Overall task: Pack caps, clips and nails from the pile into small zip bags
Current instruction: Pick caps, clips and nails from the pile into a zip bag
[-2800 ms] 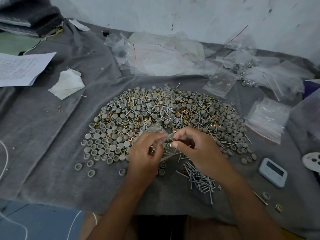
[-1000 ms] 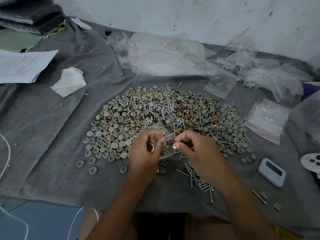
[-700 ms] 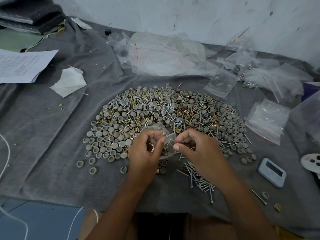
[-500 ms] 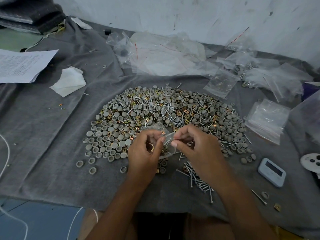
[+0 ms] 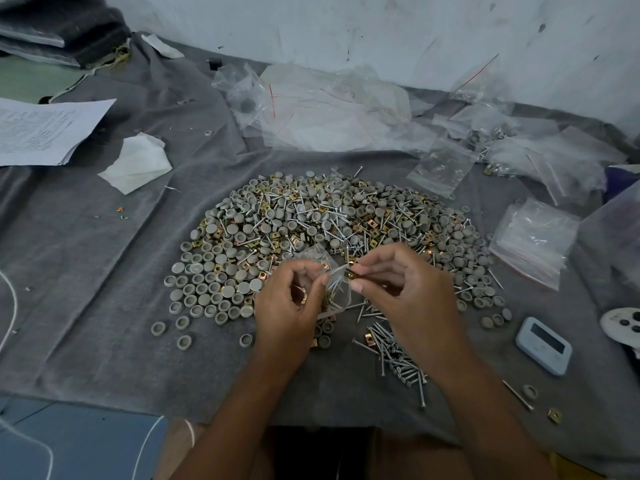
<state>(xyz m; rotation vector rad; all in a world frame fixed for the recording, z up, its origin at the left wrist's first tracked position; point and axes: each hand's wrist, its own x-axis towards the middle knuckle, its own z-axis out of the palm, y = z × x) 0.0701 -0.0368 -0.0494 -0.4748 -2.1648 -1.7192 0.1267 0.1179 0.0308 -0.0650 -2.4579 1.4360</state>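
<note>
A wide pile [image 5: 311,223] of grey caps, brass clips and silver nails lies on the grey cloth [image 5: 104,271]. Just in front of it my left hand [image 5: 287,306] pinches a small clear zip bag [image 5: 334,289] with nails and a clip inside. My right hand [image 5: 405,292] pinches brass clips [image 5: 353,274] at the bag's mouth. A small heap of loose nails [image 5: 398,355] lies under my right wrist.
A stack of empty zip bags [image 5: 533,244] lies at the right, with filled and loose bags [image 5: 519,147] and large plastic bags [image 5: 329,109] at the back. A white timer [image 5: 543,344] sits at the right, papers [image 5: 45,129] and a tissue [image 5: 138,164] at the left.
My hands have stayed at the bag. My right fingers have worked the brass clips at the bag's mouth, lifting slightly.
</note>
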